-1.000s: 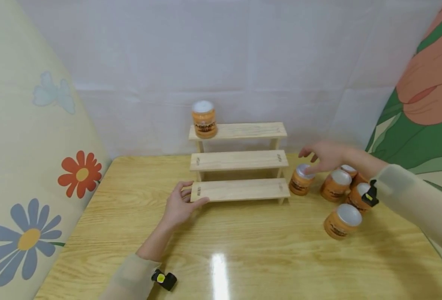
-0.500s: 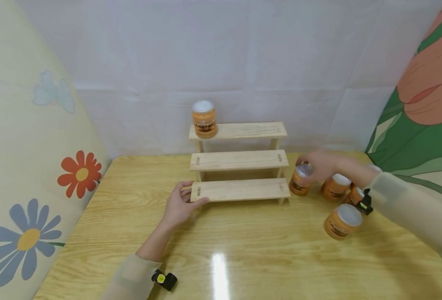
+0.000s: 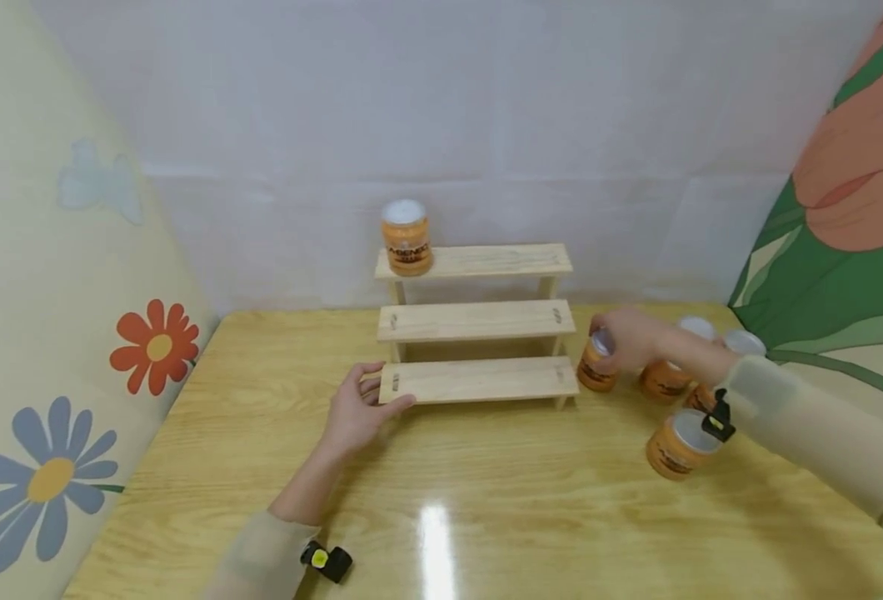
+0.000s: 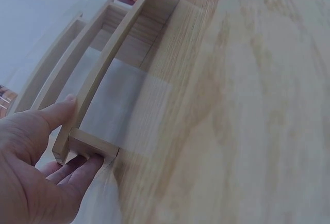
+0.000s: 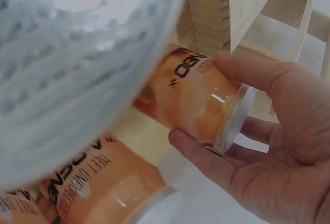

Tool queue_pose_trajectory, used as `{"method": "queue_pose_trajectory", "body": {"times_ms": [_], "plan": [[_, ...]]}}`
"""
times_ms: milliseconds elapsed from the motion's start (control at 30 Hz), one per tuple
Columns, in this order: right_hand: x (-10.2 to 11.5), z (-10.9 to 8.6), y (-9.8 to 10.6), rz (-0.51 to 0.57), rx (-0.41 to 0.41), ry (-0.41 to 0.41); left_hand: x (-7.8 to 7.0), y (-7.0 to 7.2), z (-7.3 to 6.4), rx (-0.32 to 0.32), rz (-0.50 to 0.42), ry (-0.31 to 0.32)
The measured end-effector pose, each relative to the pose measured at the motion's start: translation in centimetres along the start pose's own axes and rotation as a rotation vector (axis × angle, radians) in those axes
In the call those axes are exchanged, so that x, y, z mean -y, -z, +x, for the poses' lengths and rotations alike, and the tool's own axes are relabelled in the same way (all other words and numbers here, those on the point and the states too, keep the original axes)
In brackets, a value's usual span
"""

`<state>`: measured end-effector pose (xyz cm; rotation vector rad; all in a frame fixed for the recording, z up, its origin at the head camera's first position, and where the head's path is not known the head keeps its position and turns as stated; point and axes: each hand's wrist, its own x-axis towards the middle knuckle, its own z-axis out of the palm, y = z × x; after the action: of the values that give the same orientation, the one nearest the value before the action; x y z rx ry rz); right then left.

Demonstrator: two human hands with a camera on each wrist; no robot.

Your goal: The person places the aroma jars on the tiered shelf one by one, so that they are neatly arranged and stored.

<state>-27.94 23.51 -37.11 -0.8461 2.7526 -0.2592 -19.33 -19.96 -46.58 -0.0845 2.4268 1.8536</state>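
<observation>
A three-tier wooden display stand (image 3: 479, 380) rests on the table. My left hand (image 3: 353, 417) grips the left end of its lowest step; the left wrist view shows the thumb on the step's edge and the fingers against the end support (image 4: 93, 145). Just right of the stand, my right hand (image 3: 631, 337) holds an orange jar (image 3: 596, 377) with a silvery lid, which appears to stand upright on the table. In the right wrist view, thumb and fingers reach around that jar (image 5: 193, 95) near its lid. Another orange jar (image 3: 408, 246) stands at the left end of the top step.
Several more orange jars stand on the wooden table (image 3: 531, 517) at the right, including a front jar (image 3: 674, 450); the right forearm partly covers some. A white cloth backdrop (image 3: 441, 108) hangs behind. Flower-painted panels flank both sides, the left panel (image 3: 74, 275) near the table's edge.
My right hand has come down onto the jar beside the stand, its fingers closing around the upper part. The left hand keeps its grip on the stand.
</observation>
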Motion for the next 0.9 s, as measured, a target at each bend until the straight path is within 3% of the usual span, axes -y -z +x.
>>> {"method": "queue_pose_trajectory", "body": {"times_ms": [133, 300, 567, 900], "plan": [[-0.4, -0.1, 0.9, -0.002, 0.023, 0.002, -0.3, 0.0, 0.1, 0.007, 0.004, -0.004], [-0.3, -0.1, 3.2, -0.018, -0.018, -0.003, -0.7, 0.3, 0.3, -0.001, 0.006, 0.000], [0.0, -0.5, 7.8, -0.004, 0.026, -0.045, -0.5, 0.3, 0.3, 0.007, 0.014, 0.008], [0.9, -0.3, 14.1, -0.089, -0.047, -0.071, -0.1, 0.0, 0.2, 0.005, 0.019, 0.017]]}}
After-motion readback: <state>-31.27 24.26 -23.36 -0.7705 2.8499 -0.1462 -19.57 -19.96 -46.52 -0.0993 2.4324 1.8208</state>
